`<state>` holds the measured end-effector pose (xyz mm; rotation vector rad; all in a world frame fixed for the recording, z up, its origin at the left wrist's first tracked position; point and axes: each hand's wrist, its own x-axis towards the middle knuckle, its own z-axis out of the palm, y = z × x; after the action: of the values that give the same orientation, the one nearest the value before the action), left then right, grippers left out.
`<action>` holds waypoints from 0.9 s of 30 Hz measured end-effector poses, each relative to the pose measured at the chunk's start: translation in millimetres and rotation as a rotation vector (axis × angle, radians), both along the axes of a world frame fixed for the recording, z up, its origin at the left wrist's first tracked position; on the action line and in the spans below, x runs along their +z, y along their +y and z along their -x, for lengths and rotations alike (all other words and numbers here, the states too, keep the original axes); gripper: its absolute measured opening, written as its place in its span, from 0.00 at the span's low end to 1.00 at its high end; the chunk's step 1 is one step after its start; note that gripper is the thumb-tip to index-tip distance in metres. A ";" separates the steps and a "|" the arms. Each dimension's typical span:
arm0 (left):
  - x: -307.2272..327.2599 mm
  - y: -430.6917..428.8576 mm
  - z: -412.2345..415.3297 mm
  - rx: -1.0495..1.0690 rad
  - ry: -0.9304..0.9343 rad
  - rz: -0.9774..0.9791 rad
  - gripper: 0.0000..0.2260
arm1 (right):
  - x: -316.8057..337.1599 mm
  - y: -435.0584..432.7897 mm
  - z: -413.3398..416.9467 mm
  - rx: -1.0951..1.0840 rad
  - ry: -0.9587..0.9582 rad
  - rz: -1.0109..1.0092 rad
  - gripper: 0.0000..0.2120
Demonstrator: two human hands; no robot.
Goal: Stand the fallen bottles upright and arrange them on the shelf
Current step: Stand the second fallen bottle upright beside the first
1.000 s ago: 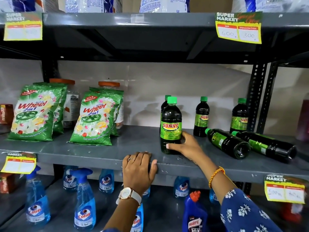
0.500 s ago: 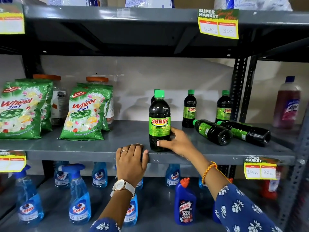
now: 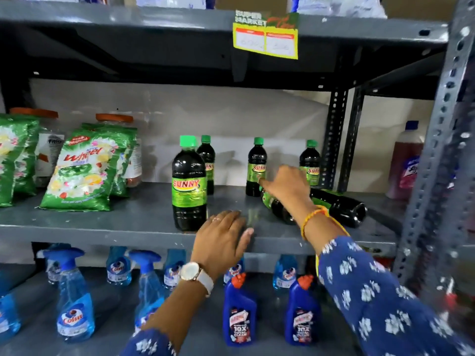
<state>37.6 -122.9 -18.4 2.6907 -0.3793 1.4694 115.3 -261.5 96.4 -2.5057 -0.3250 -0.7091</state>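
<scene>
A dark Sunny bottle (image 3: 189, 183) with a green cap stands upright near the front of the grey middle shelf (image 3: 128, 227). Three more stand upright behind: one (image 3: 207, 163) right behind it, one (image 3: 256, 165) mid-shelf, one (image 3: 309, 165) by the post. Two bottles lie on their sides: the near one (image 3: 276, 206) is mostly hidden under my right hand, the far one (image 3: 339, 204) points bottom-forward. My right hand (image 3: 285, 186) hovers over the near fallen bottle, fingers apart, holding nothing. My left hand (image 3: 222, 240) rests flat on the shelf's front edge.
Green Wheel detergent bags (image 3: 84, 173) and orange-lidded jars (image 3: 115, 119) fill the shelf's left. A pink-liquid bottle (image 3: 404, 170) stands beyond the perforated post (image 3: 434, 155). Blue spray bottles (image 3: 74, 299) and Harpic bottles (image 3: 239, 309) stand on the shelf below. A price tag (image 3: 266, 39) hangs above.
My right hand has let go of the upright front bottle and moved right, over the near fallen bottle. The camera has shifted right. My left hand stays on the shelf edge.
</scene>
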 end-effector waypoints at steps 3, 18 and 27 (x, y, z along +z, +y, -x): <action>1.4 -3.4 -11.3 0.125 0.086 0.011 0.17 | 4.7 -6.6 -18.6 -0.117 0.160 0.420 0.31; -1.0 -2.1 -11.4 0.113 0.019 0.033 0.16 | -33.5 -11.9 -28.5 0.210 0.006 -0.213 0.37; -3.9 -0.6 -13.6 0.104 0.038 0.042 0.18 | -58.3 -5.4 -24.5 0.297 0.085 -0.351 0.43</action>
<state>51.2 -123.5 -22.3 2.7390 -0.2065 1.4311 139.9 -266.9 38.1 -2.0913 -0.4842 -0.4896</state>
